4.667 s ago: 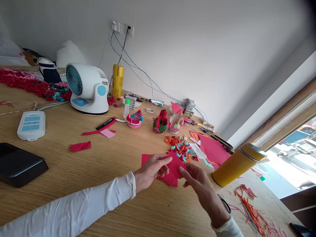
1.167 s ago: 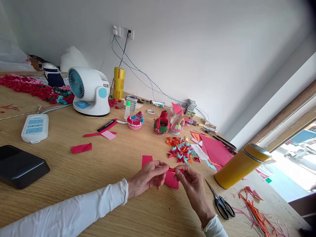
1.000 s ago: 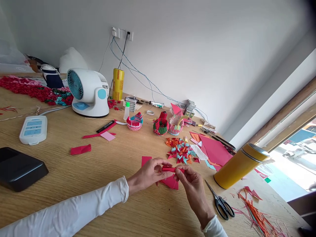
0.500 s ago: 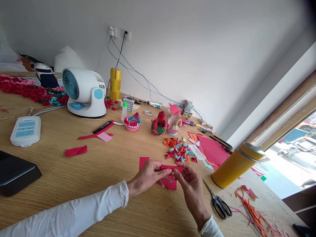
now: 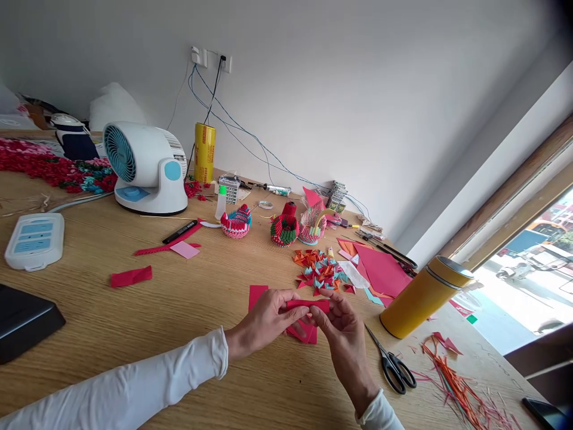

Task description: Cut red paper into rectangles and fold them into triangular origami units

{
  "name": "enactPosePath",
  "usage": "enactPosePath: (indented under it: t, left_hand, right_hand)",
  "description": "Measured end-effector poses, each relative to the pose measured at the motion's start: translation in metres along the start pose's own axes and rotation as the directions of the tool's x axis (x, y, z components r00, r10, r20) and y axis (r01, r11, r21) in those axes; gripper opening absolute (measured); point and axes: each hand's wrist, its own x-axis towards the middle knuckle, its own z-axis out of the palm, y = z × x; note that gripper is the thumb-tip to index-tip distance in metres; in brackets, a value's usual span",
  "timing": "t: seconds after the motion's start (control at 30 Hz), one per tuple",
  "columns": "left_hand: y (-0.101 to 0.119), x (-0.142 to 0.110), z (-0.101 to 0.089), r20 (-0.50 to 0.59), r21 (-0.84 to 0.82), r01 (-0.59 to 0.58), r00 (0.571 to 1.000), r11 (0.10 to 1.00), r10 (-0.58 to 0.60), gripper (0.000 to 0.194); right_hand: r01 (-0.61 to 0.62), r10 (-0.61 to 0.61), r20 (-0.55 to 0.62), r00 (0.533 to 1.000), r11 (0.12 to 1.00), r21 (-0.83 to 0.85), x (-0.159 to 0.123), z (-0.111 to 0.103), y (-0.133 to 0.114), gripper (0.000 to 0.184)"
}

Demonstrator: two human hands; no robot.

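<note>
Between both hands is a narrow folded strip of red paper, held level over the table. My left hand pinches its left end, thumb in front and fingers behind. At the other end my right hand grips it the same way, the two thumbs close together. Beneath the hands lie more red paper pieces, partly covered by them. A pile of small folded paper triangles in orange, red and light blue sits just beyond. Black-handled scissors rest right of my right hand.
A yellow flask stands at the right, near paper shreds. Red sheets lie behind it. Folded-paper models stand farther back. To the left are a white fan, a utility knife and a power strip.
The view has shifted slightly, so everything sits a little farther left. Both hands keep their hold on the red strip, which now looks narrower.
</note>
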Motion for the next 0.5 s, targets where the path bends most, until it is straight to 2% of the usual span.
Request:
enactPosePath:
  t: [0.2,0.4,0.5]
  left_hand:
    - [0.004,-0.002,0.004,-0.006,-0.072,0.021,1.0,0.997,-0.021,0.04]
    - [0.01,0.0,0.0,0.129,-0.022,0.047,0.991,0.999,-0.044,0.039]
    - [0.011,-0.001,0.0,0.121,0.006,0.012,0.993,1.0,-0.013,0.039]
  right_hand:
    - [0.013,-0.013,-0.044,0.999,1.0,0.006,-0.001,0.001,-0.003,0.039]
    - [0.052,-0.058,-0.092,0.994,0.997,-0.065,0.0,0.001,-0.01,0.039]
    - [0.036,-0.038,-0.054,0.998,0.998,-0.042,0.0,0.001,-0.009,0.04]
